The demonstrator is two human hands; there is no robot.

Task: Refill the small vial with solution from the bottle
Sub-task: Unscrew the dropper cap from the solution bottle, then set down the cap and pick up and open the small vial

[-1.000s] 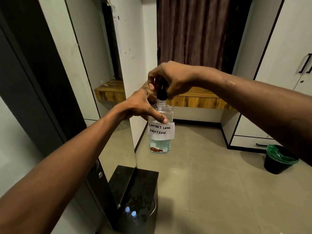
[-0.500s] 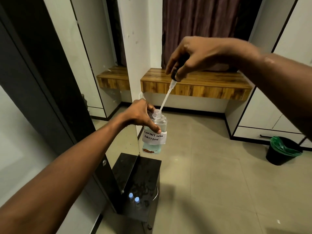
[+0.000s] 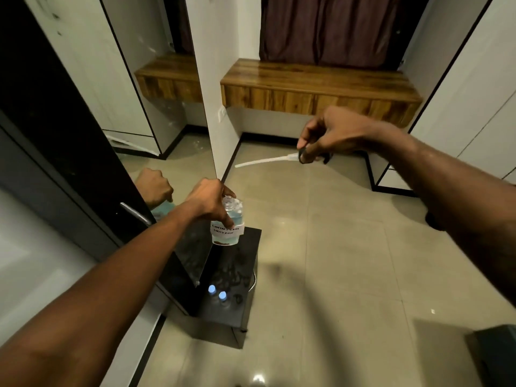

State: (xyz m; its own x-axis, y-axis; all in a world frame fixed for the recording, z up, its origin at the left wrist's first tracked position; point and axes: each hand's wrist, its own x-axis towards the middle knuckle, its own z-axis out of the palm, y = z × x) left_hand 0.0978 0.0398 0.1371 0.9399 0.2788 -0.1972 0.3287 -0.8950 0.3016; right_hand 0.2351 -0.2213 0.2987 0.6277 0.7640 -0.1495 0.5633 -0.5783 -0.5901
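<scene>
While the left hand (image 3: 208, 201) grips the open contact lens solution bottle (image 3: 227, 227) at the tabletop's (image 3: 248, 263) far end, likely to steady it, the right hand (image 3: 332, 135) pinches the dropper (image 3: 265, 161) sideways, well apart from the small vials (image 3: 222, 296).

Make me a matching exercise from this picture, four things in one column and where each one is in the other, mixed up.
Things:
1. bottle
2. dropper
3. blue-topped vials
4. wooden bench

Places:
a. near end of the black stand
b. under the dark curtain
c. gripped by the left hand
d. pinched by the right hand, lying almost level

Pairs: 1-c, 2-d, 3-a, 4-b
</scene>
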